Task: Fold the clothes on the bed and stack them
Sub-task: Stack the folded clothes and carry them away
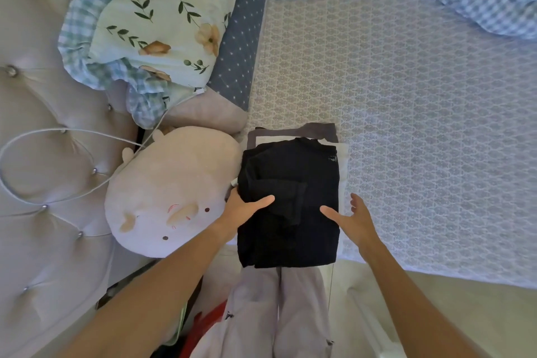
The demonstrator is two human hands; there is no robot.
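**Op:** From my feed, the folded black knit garment [290, 206] sits on top of a small stack at the near edge of the bed with the pale blue lace-patterned sheet [421, 125]. A white folded layer [344, 160] and a grey folded layer [319, 129] peek out beneath it at the far and right sides.

**Spotter:** And the hands?

**Op:** My left hand [244, 209] has its thumb lying across the top of the black garment at its left edge; the other fingers are hidden by the cloth, so I can't tell whether they're tucked under it and gripping. My right hand [353, 219] is released, fingers spread, hovering just beside the right edge and holding nothing.

**Spotter:** What worries you?

**Op:** The near end of the black garment seems to hang over the mattress edge, above the light trousers [279, 314]. I judge that if I let go on the left or nudge it toward me, the top piece could slide off, maybe dragging the layers with it. There's also a loose sleeve fold [287, 197] bunched on top; pressing unevenly could undo it.

**Spotter:** Anything on the left?

**Op:** The round pink plush pig cushion [171, 192] touches the stack's left side. Bumping it might shove the pile askew.
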